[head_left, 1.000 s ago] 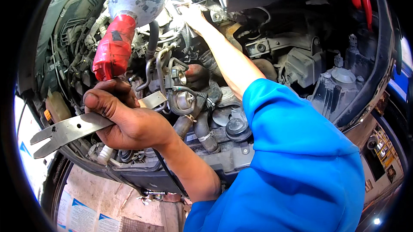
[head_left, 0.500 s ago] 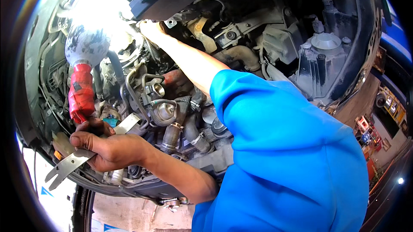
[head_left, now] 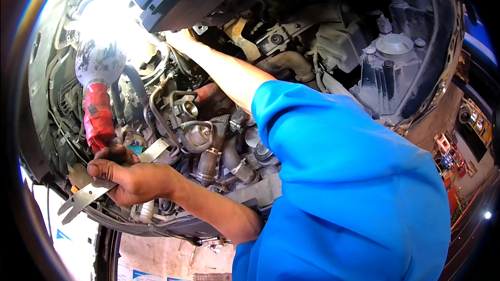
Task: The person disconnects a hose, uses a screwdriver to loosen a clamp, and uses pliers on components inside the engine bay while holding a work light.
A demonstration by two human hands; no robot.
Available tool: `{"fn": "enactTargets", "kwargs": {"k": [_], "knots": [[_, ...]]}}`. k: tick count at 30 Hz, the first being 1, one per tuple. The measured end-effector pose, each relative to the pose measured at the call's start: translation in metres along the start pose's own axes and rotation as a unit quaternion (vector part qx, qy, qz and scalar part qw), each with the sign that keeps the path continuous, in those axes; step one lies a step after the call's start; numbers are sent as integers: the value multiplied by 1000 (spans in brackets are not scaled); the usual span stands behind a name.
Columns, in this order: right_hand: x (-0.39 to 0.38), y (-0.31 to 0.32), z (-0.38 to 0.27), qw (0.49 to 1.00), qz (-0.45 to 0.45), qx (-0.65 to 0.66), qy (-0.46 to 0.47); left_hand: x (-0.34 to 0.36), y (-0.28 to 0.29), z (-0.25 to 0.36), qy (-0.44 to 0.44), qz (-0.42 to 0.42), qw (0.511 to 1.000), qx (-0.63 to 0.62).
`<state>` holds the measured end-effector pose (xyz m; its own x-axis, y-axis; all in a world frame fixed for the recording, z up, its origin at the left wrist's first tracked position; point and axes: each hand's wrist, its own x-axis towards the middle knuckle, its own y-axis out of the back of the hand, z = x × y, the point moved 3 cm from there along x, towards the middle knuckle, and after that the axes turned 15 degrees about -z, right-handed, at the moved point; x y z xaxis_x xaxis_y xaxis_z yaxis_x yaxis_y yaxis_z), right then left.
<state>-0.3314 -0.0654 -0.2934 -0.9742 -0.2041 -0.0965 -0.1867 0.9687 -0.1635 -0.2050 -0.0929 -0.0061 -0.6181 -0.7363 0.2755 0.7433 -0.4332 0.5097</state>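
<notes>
My left hand (head_left: pixel 127 174) is closed around a flat metal pry bar (head_left: pixel 86 197) with a forked end, which sticks out to the lower left. The bar's other end (head_left: pixel 155 149) shows beyond my knuckles. Against the same fingers rests the red, tape-wrapped handle of a work lamp (head_left: pixel 99 117); its smeared, pale bulb above glows very brightly. My right arm reaches across the engine, bringing my right hand (head_left: pixel 179 39) beside a ribbed hose, under the edge of a black box (head_left: pixel 169 0). Glare and the box hide its fingers.
Around my arms lie metal pipes (head_left: pixel 159 109), hoses with clamps (head_left: pixel 209 164) and an orange-red hose (head_left: pixel 208 93). A dusty reservoir or housing with a round cap (head_left: pixel 394 44) stands at the right. The car's front edge runs below my left forearm. Shelves of goods (head_left: pixel 453 156) show far right.
The view has shifted slightly, with the black box now lower and further left. The lamp and pry bar have moved a little; both hands keep nearly the same places.
</notes>
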Motion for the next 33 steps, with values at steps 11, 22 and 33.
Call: {"fn": "enactTargets", "kwargs": {"k": [11,22,33], "knots": [[0,0,-4,1000,-21,6,11,2,1,0,-3,-13,1000,7],[0,2,6,997,-62,30,-34,1,-2,2,1,-14,1000,6],[2,-2,21,997,-76,-16,-7,0,-4,-1,13,-18,1000,-10]]}}
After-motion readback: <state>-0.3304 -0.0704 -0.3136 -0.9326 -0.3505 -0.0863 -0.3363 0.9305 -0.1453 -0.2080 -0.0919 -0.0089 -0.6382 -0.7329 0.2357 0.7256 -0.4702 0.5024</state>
